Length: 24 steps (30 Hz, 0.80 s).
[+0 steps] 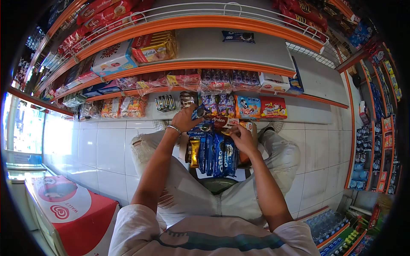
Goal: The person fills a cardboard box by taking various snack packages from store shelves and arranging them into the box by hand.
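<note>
My left hand (184,120) is closed around a small dark blue cookie packet (200,112) at the far side of a cardboard box (182,152) between my knees. Long blue Oreo packets (219,154) stand packed in the box, with a gold packet (194,152) at their left. My right hand (243,139) is over the box's right side, its fingers pinched together. Something small and yellowish shows at the fingertips, too little to name. Behind the packets lies a dark red-brown Arden pack (220,122).
Orange-edged shelves (192,66) rise in front of me. Purple packs (217,104), a blue Pino pack (248,106) and a red pack (273,107) line the bottom shelf. One Oreo packet (238,37) lies higher up. A red-and-white Wall's freezer (70,213) stands at left.
</note>
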Tool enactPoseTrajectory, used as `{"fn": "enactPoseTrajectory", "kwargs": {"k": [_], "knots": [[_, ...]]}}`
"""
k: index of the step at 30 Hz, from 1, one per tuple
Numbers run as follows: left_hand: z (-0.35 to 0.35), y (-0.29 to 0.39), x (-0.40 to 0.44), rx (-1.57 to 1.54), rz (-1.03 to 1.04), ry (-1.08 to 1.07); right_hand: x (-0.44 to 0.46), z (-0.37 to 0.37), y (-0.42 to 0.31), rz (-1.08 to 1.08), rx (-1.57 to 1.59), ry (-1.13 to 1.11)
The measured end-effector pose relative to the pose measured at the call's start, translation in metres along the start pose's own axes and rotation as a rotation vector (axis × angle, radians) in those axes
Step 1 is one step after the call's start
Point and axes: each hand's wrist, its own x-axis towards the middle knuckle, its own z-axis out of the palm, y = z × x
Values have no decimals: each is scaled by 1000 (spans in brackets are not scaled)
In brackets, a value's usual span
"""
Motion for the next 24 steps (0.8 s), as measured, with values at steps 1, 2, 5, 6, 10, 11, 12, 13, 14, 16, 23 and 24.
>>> {"fn": "enactPoseTrajectory", "kwargs": {"k": [1, 2, 5, 6, 10, 11, 12, 13, 14, 16, 23, 24], "knots": [[-1, 4, -1, 24, -46, 3, 0, 0, 1, 0, -1, 8], [2, 1, -1, 21, -47, -1, 0, 0, 3, 1, -3, 16], [9, -1, 0, 15, 184, 161, -3, -5, -11, 25, 23, 77], [9, 5, -1, 40, 214, 163, -3, -4, -11, 29, 24, 79], [15, 35, -7, 87, 416, 157, 8, 8, 9, -17, 255, 140], [15, 42, -8, 85, 418, 158, 12, 12, 19, -42, 443, 173], [15, 50, -9, 70, 477, 145, 10, 6, 7, -43, 440, 174], [17, 56, -11, 54, 535, 131, 3, -3, -15, 37, 551, 131], [23, 59, -12, 17, 563, 154, 0, -9, -28, 118, 661, 87], [19, 69, -16, -30, 532, 94, -2, -10, -26, 140, 714, -4], [16, 40, -2, -37, 430, 316, 16, -28, 7, 86, 712, 352], [23, 21, 4, 53, 405, 330, 20, -31, 26, 199, 698, 412]]}}
